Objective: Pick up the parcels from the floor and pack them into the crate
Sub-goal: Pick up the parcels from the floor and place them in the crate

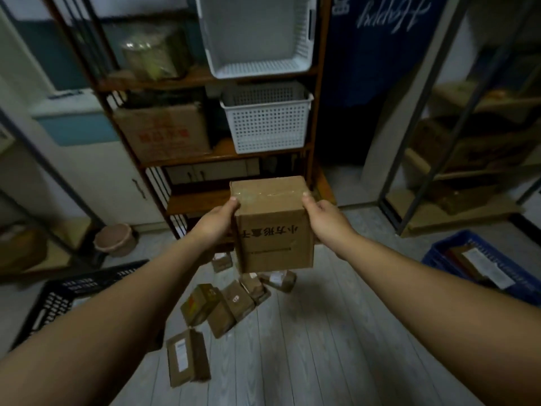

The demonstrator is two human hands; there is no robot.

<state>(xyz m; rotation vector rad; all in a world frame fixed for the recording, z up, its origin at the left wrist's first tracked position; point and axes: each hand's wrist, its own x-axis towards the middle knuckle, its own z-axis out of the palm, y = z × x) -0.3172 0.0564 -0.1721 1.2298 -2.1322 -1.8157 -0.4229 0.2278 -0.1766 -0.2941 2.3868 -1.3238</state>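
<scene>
I hold a brown cardboard parcel point(273, 227) with black printed characters in mid-air, in front of the shelf. My left hand point(215, 219) grips its left side and my right hand point(326, 219) grips its right side, thumbs on the taped top. Below it, several small brown parcels point(231, 303) lie scattered on the grey plank floor, one more parcel point(187, 357) lying nearer to me. A blue crate point(439, 253) at the right holds flat labelled parcels. A black crate point(61, 294) stands at the left, partly behind my left forearm.
A wooden shelf point(222, 153) straight ahead carries white perforated baskets point(268, 124) and a big cardboard box point(164, 133). A brown bucket point(115, 238) stands at its left foot. A metal rack point(409, 186) with boxes is at the right.
</scene>
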